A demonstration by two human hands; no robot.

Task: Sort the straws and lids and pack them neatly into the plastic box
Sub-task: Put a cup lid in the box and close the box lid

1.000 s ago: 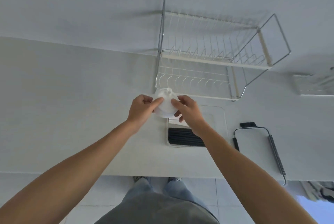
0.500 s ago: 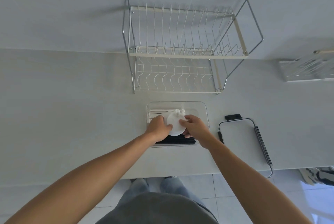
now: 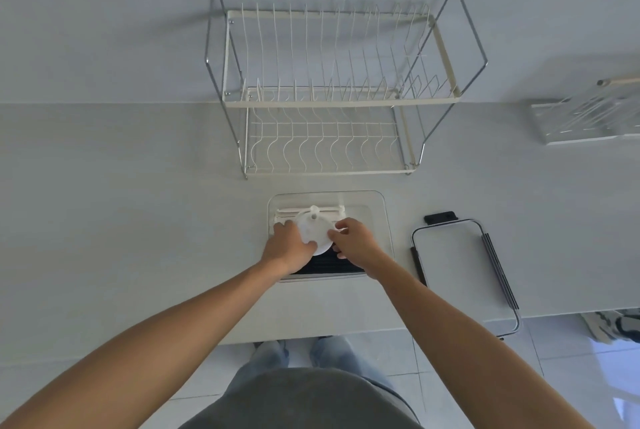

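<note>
Currently: white round lid (image 3: pixel 313 232) held over the clear plastic box (image 3: pixel 379 217), between both hands. Left hand (image 3: pixel 289 248) curled round lid's left edge, right hand (image 3: pixel 353 243) pinching its right edge with fingertips. Small nub on lid's far rim, pointing away from the hands. White straws (image 3: pixel 332 212) lying crosswise in box just beyond the hands, partly hidden by lid. Black straws (image 3: pixel 329 265) bundled in box's near part, under and between the wrists. Can't tell whether lid touches the straws beneath. Box sitting on white counter (image 3: pixel 138 220). Right of right hand, apart from box: box lid (image 3: pixel 453 262) flat on counter, black clips on its edges, near corner overhanging counter edge. Beyond the hands: two-tier wire dish rack (image 3: pixel 332 99) against the wall. Far right of hands: clear rack (image 3: pixel 588 116), blurred.
</note>
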